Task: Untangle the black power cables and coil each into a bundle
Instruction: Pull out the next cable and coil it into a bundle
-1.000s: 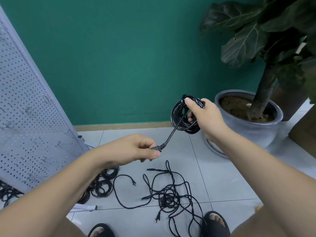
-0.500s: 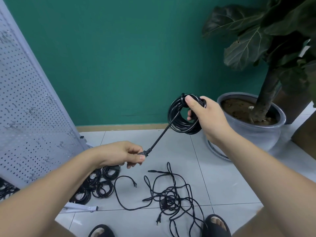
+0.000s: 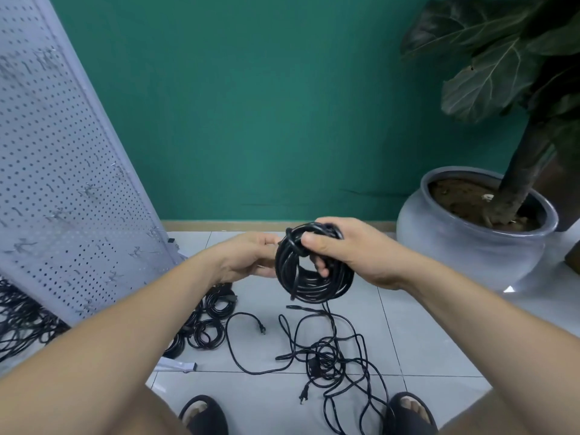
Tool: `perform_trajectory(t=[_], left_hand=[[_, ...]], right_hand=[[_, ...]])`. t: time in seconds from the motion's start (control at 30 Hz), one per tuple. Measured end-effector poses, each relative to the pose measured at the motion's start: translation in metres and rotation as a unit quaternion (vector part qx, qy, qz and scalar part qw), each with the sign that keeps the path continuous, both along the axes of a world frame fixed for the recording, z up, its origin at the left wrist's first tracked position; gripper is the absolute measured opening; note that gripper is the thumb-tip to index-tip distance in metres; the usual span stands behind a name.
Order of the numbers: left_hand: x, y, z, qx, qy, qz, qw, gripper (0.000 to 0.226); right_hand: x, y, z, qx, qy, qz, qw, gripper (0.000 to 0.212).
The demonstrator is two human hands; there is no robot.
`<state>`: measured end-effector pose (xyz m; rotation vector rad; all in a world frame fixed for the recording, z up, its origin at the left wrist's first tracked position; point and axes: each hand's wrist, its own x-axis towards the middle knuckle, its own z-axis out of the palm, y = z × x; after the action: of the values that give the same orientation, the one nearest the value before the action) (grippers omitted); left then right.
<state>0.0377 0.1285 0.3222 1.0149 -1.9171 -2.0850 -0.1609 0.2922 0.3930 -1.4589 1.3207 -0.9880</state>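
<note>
Left hand (image 3: 251,259) has closed in from its outstretched position and now meets the left rim of the coiled cable (image 3: 310,287); the straight lead between the hands is gone. At the near edge of the tiled floor (image 3: 423,340) lie tangled cables (image 3: 329,359), thin and glossy black, ending in a two-pin plug (image 3: 303,397). Above them, the right hand (image 3: 361,255) forms the grip: thumb over and fingers through the round, multi-turn coil, grasping it. The left fingertips are hidden behind the rim, so pinching cannot be confirmed. Finished bundles (image 3: 210,321) lie toward the left edge, beside a perforated metal panel (image 3: 62,183).
</note>
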Motion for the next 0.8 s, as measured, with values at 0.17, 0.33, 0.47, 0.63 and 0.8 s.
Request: perform_trajectory(t=[0.17,0.33,0.47,0.63,0.8], left_hand=[[-0.022,0.020,0.005,-0.041,0.069,0.052,0.995,0.060],[-0.021,0.033,0.014,-0.021,0.137,0.097,0.986,0.009],[-0.022,0.042,0.026,-0.008,0.143,0.087,0.986,0.025],[-0.020,0.054,0.042,-0.008,0.138,0.003,0.990,0.063],[-0.028,0.067,0.039,-0.111,0.110,0.020,0.987,0.063]], right_hand=[[0.002,-0.003,-0.006,0.062,-0.069,-0.020,0.996,0.038],[-0.007,-0.003,-0.005,0.071,-0.105,-0.076,0.989,0.043],[-0.009,-0.005,-0.004,0.056,-0.095,-0.113,0.987,0.046],[-0.011,-0.010,-0.002,0.033,-0.054,-0.167,0.984,0.053],[-0.011,-0.008,-0.002,0.014,0.070,-0.195,0.978,0.067]])
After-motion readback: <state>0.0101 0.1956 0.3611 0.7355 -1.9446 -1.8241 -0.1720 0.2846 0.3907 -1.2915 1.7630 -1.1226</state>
